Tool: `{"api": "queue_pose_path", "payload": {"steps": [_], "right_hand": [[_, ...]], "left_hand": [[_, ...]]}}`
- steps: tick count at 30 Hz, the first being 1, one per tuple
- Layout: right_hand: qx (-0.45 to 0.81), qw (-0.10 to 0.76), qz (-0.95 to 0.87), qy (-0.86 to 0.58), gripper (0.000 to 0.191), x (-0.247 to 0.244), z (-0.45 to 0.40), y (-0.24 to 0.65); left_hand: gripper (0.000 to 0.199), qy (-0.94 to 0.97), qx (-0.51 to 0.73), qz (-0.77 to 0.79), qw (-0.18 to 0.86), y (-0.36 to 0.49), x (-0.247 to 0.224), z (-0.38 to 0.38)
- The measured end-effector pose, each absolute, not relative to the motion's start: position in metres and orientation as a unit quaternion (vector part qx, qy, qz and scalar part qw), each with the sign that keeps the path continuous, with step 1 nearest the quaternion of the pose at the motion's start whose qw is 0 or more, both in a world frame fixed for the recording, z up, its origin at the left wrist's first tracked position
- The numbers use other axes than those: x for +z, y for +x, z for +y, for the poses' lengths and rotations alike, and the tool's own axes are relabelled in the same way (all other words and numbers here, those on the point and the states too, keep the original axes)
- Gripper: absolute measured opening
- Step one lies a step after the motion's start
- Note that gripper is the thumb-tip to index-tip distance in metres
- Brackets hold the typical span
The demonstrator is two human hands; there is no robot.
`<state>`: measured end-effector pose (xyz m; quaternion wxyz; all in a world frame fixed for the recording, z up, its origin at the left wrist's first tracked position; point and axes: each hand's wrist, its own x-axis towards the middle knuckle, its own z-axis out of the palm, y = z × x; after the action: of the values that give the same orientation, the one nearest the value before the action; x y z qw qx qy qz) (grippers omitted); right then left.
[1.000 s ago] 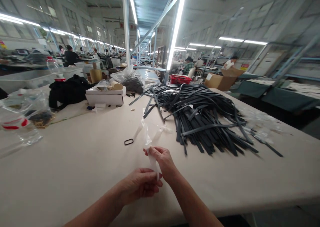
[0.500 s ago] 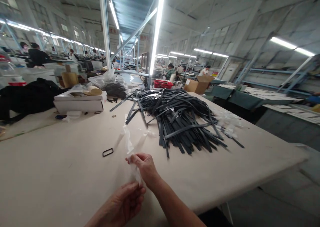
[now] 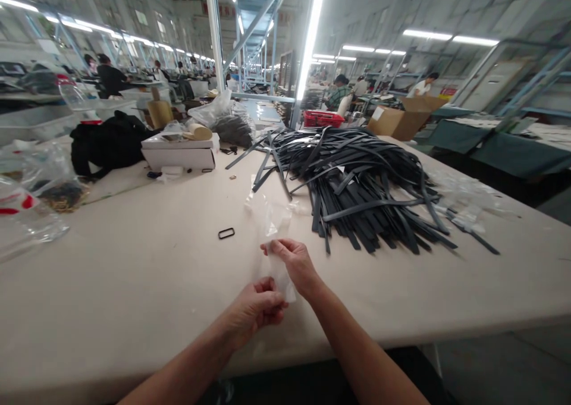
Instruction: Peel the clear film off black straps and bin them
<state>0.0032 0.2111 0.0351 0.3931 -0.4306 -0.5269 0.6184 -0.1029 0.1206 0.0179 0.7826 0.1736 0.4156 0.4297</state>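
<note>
Between my hands is a clear plastic bag, crumpled and see-through. My left hand pinches its lower end, with the fingers curled in. Higher up, my right hand grips the bag between thumb and fingers. More thin clear plastic stretches away from my right hand over the table. A black rectangular ring buckle lies flat to the left of my hands. Beyond them, to the right, spreads a big heap of dark flat straps.
On the table, a white box and a black cloth bundle stand at the back left. A plastic bottle lies at the left. Loose clear bags lie right of the straps. Behind are a red basket and a cardboard box.
The view has swung left and tilted down, so the table things appear farther right and higher. Both hands still hold the clear bag; its lower part now looks more spread out.
</note>
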Motion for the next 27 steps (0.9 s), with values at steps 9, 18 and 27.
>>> {"api": "queue_pose_path", "payload": {"steps": [9, 18, 27], "right_hand": [[0.522, 0.382, -0.622, -0.441, 0.026, 0.036, 0.208, 0.005], [0.447, 0.357, -0.682, -0.455, 0.031, 0.038, 0.206, 0.008], [0.1, 0.336, -0.733, -0.583, 0.044, 0.05, 0.296, 0.12]], "left_hand": [[0.022, 0.216, 0.427, 0.415, 0.773, -0.101, 0.017, 0.126], [0.035, 0.211, 0.426, 0.407, 0.78, -0.1, 0.021, 0.125], [0.036, 0.007, 0.517, 0.352, 0.78, -0.107, 0.016, 0.118]]}}
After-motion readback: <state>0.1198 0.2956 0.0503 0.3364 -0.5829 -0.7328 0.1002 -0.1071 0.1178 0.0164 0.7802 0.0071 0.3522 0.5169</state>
